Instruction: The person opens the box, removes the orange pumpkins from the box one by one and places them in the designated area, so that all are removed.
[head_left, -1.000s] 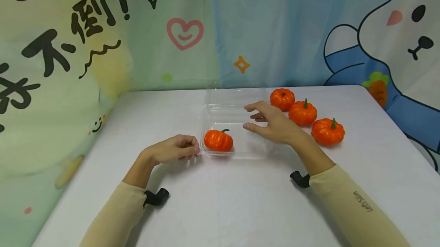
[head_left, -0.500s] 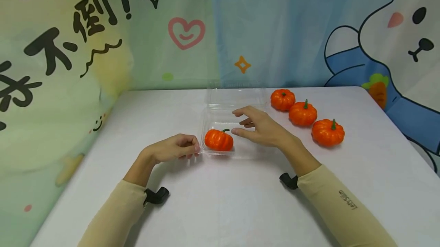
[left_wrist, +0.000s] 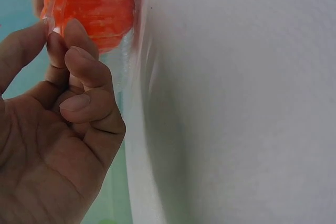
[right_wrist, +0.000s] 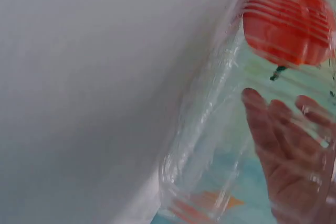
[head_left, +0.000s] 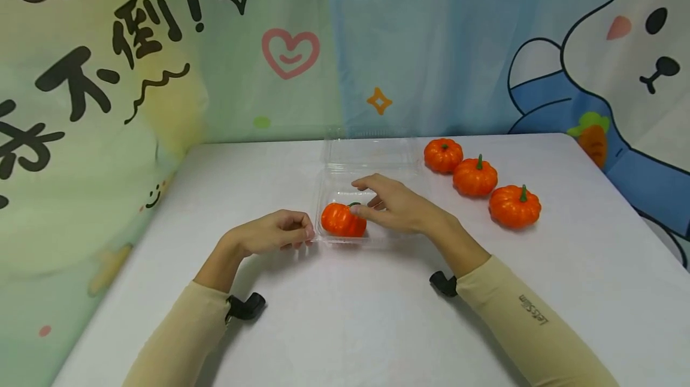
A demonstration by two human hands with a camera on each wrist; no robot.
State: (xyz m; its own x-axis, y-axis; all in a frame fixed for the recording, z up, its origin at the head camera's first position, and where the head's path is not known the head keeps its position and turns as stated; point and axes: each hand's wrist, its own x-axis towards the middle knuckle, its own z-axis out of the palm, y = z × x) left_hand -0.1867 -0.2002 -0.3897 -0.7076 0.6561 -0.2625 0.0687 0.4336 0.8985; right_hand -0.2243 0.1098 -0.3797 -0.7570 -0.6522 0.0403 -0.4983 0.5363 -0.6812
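Observation:
A clear plastic clamshell box [head_left: 339, 241] lies with its lid [head_left: 372, 152] folded back on the white table. Inside its near left corner sits a small orange pumpkin [head_left: 339, 221] with a green stem. My left hand [head_left: 275, 232] pinches the box's left near edge between thumb and fingertips, as the left wrist view shows beside the pumpkin [left_wrist: 102, 11]. Over the tray, just right of that pumpkin, my right hand [head_left: 399, 206] hovers with fingers spread and nothing held. The right wrist view shows the right hand [right_wrist: 294, 156] through the plastic wall, its fingertips apart from the pumpkin [right_wrist: 289, 30].
Beyond the box to the right, three more orange pumpkins stand in a diagonal row: one at the back [head_left: 443, 156], a middle one [head_left: 474, 177] and a nearer one [head_left: 514, 207]. A printed curtain [head_left: 453, 45] hangs behind the white table [head_left: 345, 327].
My right hand has moved left, from beside the pumpkin row to next to the pumpkin in the box. The left hand stays at the box's edge.

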